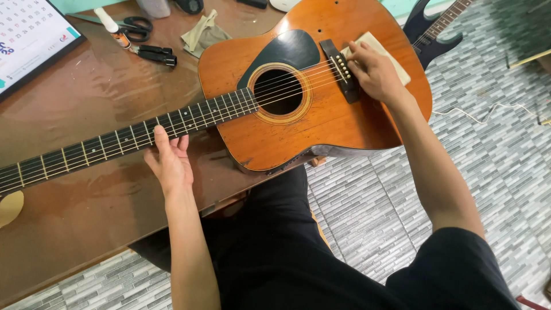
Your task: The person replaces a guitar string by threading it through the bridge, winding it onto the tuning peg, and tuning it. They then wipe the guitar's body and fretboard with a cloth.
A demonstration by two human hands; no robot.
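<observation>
Pinching a bridge pin (346,62) with curled right hand (376,72) fingers — acoustic guitar (321,115) lies on the brown table (86,218); left hand (170,163) fingers straight, together, under the neck. Strings on, apparently slack — restringing unfinished.

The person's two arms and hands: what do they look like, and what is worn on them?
Both forearms are bare down to the hands. The left hand and the right hand carry no gloves, and no rings, watch or bracelet can be seen. On the right upper arm there is a short black sleeve. The left arm is bare to the picture's lower edge, so its sleeve is not visible.
</observation>
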